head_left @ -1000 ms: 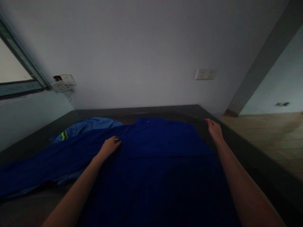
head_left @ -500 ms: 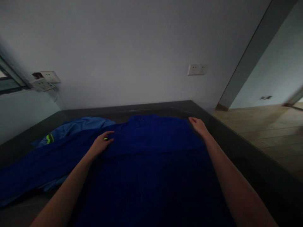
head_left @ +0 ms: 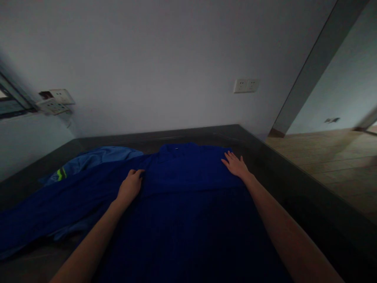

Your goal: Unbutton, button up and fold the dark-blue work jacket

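Observation:
A dark blue work jacket [head_left: 182, 173] lies spread out, its collar [head_left: 176, 147] toward the wall and its left-side sleeve [head_left: 67, 196] stretched out to the left. At the left shoulder my left hand [head_left: 130, 186] has its fingers curled in on the cloth, closed on it. My right hand [head_left: 236, 165] rests flat on the other shoulder, fingers spread, holding nothing. The lower part of the jacket is very dark, and the sleeve on the right does not show.
A lighter blue garment [head_left: 100, 155] with a yellow-green stripe lies partly under the sleeve. The dark tabletop [head_left: 247, 137] meets a pale wall with a double socket [head_left: 246, 85]. More sockets [head_left: 55, 103] are at the left. Floor [head_left: 318, 157] shows beyond the right edge.
My right hand has moved left from the shoulder's edge onto the cloth and spread flat. The fingers of my left hand, apart before, have curled in at the left shoulder.

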Tool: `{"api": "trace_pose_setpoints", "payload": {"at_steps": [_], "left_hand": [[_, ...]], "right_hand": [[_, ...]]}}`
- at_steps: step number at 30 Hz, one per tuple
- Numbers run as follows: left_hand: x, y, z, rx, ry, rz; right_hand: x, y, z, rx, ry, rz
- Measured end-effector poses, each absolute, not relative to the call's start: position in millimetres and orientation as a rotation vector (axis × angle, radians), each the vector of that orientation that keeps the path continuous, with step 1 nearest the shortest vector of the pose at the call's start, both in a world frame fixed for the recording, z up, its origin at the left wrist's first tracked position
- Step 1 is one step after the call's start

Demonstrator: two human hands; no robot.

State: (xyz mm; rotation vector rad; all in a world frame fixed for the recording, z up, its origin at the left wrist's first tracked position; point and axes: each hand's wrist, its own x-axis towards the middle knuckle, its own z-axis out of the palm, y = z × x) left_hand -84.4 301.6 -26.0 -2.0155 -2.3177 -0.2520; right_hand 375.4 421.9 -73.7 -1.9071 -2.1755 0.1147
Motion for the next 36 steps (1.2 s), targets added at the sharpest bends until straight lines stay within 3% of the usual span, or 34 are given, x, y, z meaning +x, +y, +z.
{"api": "trace_pose_setpoints", "payload": {"at_steps": [7, 15, 26, 36], "left_hand": [[-66, 300, -33, -1.996, -1.930, -0.298], [-64, 313, -59, -2.232, -2.020, -0.387], [-66, 310, -65, -2.239, -1.971, -0.269], [-62, 307, -60, -2.232, -2.008, -0.246]], "right_hand": [[376, 421, -63, -1.879, -2.097, 0.110], [415, 436, -15, -1.916, -1.831, -0.063], [392, 441, -66, -1.847, -2.222, -0.034], [392, 439, -63, -1.937, -2.174, -0.007]]}}
